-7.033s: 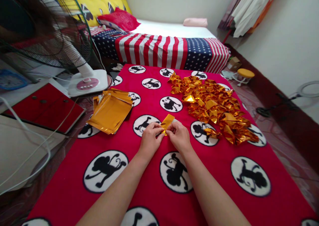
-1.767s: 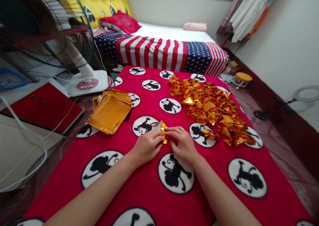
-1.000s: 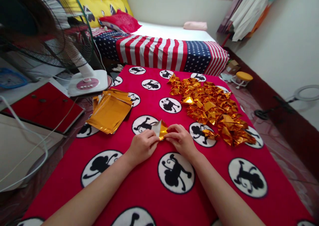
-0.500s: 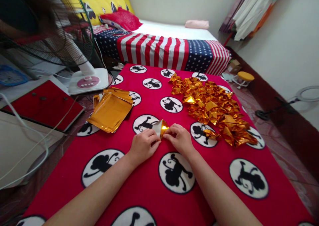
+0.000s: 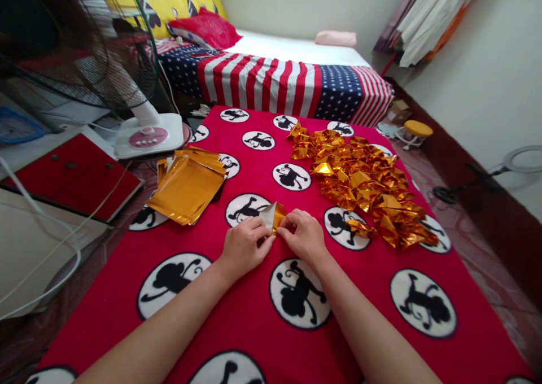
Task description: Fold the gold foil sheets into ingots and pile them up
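In the head view, the person's left hand and right hand both pinch the lower edge of a partly folded gold sheet, its pale underside showing leftward. It sits mid-counter, between a stack of flat gold sheets at left and crumpled-looking folded foil pieces at right.

One folded sheet; one foil stack; one foil heap; one fan; one stool.
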### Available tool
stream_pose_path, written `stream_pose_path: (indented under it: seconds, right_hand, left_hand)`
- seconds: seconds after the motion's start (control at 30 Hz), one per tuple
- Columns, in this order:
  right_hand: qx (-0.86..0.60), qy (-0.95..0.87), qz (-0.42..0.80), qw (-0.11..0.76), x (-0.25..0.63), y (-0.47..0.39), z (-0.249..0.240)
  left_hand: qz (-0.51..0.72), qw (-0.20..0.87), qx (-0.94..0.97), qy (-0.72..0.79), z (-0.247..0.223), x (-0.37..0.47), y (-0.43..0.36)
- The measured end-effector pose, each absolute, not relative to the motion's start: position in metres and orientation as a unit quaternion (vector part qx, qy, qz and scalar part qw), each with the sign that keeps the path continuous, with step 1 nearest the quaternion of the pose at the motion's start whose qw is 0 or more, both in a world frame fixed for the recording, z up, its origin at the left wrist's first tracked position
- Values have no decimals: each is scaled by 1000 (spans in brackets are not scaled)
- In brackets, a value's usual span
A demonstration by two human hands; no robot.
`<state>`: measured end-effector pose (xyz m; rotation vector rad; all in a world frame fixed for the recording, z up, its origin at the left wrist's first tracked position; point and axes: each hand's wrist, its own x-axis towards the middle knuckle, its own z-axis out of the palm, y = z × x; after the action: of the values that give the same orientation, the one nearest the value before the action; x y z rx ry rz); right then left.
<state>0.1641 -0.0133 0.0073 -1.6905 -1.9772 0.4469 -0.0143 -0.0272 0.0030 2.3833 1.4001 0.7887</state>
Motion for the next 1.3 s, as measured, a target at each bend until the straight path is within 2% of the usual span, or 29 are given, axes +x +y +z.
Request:
stream_pose_path:
  seconds: [0.3, 0.8, 1.3]
  right_hand:
    - [-623, -717, 163, 266, 164, -14, 5]
    - [-662, -705, 132, 219, 156, -15, 7]
    - [-672, -692, 139, 223, 153, -14, 9]
  left_hand:
    - [253, 119, 818, 504, 2, -12, -26]
    - [253, 131, 808, 516, 4, -13, -26]
    - [272, 131, 810, 502, -2, -18, -26]
